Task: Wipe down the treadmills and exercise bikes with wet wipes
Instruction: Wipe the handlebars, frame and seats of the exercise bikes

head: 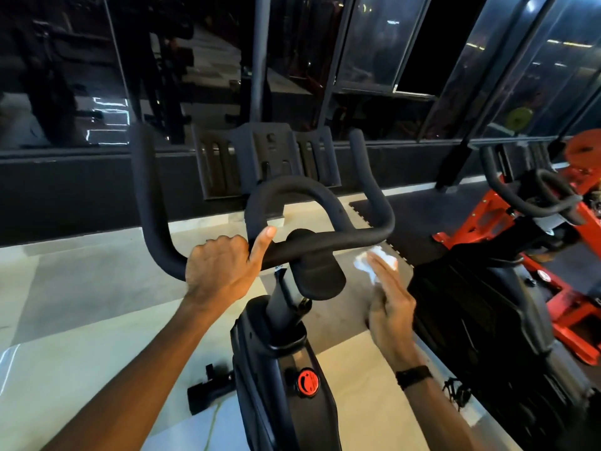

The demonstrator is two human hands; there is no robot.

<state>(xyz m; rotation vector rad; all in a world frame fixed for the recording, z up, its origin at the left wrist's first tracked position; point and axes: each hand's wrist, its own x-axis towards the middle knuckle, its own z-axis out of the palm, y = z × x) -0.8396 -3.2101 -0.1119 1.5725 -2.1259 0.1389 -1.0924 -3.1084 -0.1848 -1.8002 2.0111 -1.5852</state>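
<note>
While the left hand (218, 270) curls its fingers round the black handlebar (328, 244) of the exercise bike (286, 369), its thumb lies straight up along the base of the inner loop, so the grip is a closed one on the bar just left of the centre clamp. To the right of the stem, the right hand (388, 307) is held flat with its fingers nearly straight and close together, and a crumpled white wet wipe (377, 260) sits at and under the fingertips, just below the right-hand stretch of the handlebar; whether the wipe touches the bar cannot be told from this view. A dark band (413, 376) wraps the right wrist. Outward from the hands, the handlebar sweeps up into two tall horns, one at the left and one at the right, with the rounded loop between them and a slotted black holder (266, 157) mounted ahead of it. Below the clamp the stem drops into the bike's dark frame, where a red knob (308, 381) faces up. A black foot piece (209, 387) of the bike rests on the pale tiled floor (81, 336) at the lower left. Dark rubber matting (422, 213) lies to the right, and a second bike with a red frame (481, 219) stands on it near the right edge. Dark glass panels (380, 40) run along the far wall.
</note>
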